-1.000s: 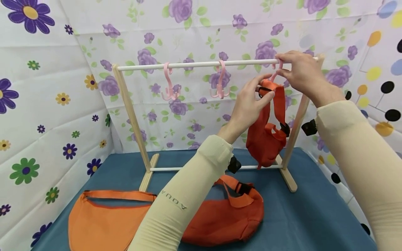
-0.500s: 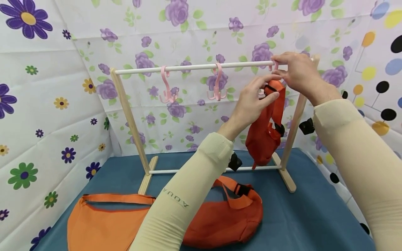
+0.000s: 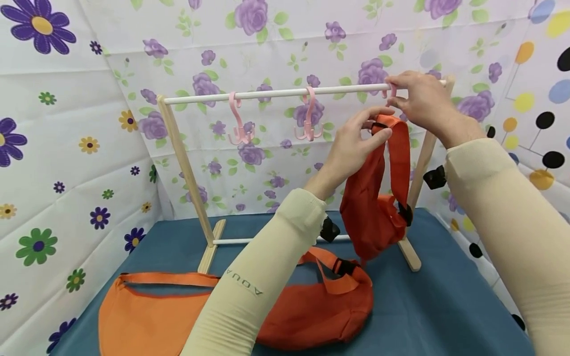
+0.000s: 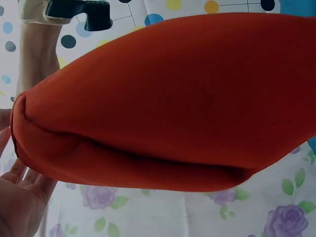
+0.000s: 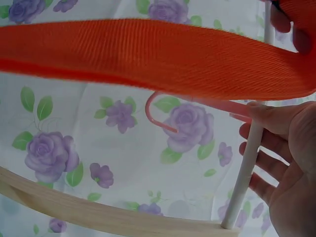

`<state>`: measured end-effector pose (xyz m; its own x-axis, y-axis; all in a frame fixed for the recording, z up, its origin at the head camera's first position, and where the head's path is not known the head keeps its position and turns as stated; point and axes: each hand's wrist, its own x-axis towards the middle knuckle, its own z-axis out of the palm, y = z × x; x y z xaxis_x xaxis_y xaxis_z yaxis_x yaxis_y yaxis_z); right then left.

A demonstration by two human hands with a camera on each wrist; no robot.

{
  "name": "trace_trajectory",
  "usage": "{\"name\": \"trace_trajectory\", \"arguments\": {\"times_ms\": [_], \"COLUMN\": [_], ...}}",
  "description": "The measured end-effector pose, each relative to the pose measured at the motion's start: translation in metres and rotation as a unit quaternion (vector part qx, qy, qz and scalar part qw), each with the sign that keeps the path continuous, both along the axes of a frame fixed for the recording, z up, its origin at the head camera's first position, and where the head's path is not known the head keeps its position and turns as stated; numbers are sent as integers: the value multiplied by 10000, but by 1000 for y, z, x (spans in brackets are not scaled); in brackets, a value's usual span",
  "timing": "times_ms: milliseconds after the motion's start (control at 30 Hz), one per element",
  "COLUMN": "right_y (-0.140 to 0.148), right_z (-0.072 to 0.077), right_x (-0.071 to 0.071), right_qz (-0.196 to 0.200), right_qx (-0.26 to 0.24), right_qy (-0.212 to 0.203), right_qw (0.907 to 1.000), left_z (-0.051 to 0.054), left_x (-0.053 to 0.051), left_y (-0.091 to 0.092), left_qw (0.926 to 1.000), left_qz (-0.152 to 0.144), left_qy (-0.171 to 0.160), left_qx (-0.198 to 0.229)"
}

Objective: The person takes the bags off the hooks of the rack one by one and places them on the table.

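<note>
In the head view my left hand (image 3: 349, 146) grips the top of the strap of a red-orange waist bag (image 3: 369, 212). The bag dangles upright in front of the rack's right side, its black buckle (image 3: 404, 215) low on the strap. My right hand (image 3: 420, 106) pinches a pink hook (image 3: 392, 90) at the white rod (image 3: 276, 92), near its right end. In the right wrist view, the strap (image 5: 148, 57) passes in front of that pink hook (image 5: 222, 104), whose curved prong shows below it. The bag's body (image 4: 173, 98) fills most of the left wrist view.
Two more pink hooks (image 3: 242, 118) (image 3: 309, 116) hang from the rod further left. On the blue cloth (image 3: 427, 296) lie an orange bag (image 3: 147, 316) and a red-orange bag (image 3: 316, 311), partly behind my left sleeve. The wooden rack leg (image 3: 187, 173) stands at left.
The held bag has swung down and nearer to me, and its strap loop now hangs wider. My right hand stays at the hook on the rod.
</note>
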<state>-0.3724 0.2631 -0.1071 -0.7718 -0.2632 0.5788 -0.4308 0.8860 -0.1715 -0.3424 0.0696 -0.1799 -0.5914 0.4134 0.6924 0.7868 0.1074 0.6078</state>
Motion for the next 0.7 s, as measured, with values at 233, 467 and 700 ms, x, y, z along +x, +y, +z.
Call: {"name": "trace_trajectory", "arguments": {"times_ms": [233,467,700], "right_y": [3,3,6], "right_z": [-1,-2,-5], "right_x": [2,3,8], "right_qz": [-50,24,238], "right_qx": [149,22,-335], "right_qy": [-312,-261,-271], "right_qw": [9994,9997,9988], "left_z": [2,-2,-2], "left_x": [11,12,13], "left_y": [-4,-9,-14], "left_qw": [10000,9997,9992], "left_qz": [-2,233,382], "left_qy": [-7,-19,-88], "left_qx": [-93,-27,25]}}
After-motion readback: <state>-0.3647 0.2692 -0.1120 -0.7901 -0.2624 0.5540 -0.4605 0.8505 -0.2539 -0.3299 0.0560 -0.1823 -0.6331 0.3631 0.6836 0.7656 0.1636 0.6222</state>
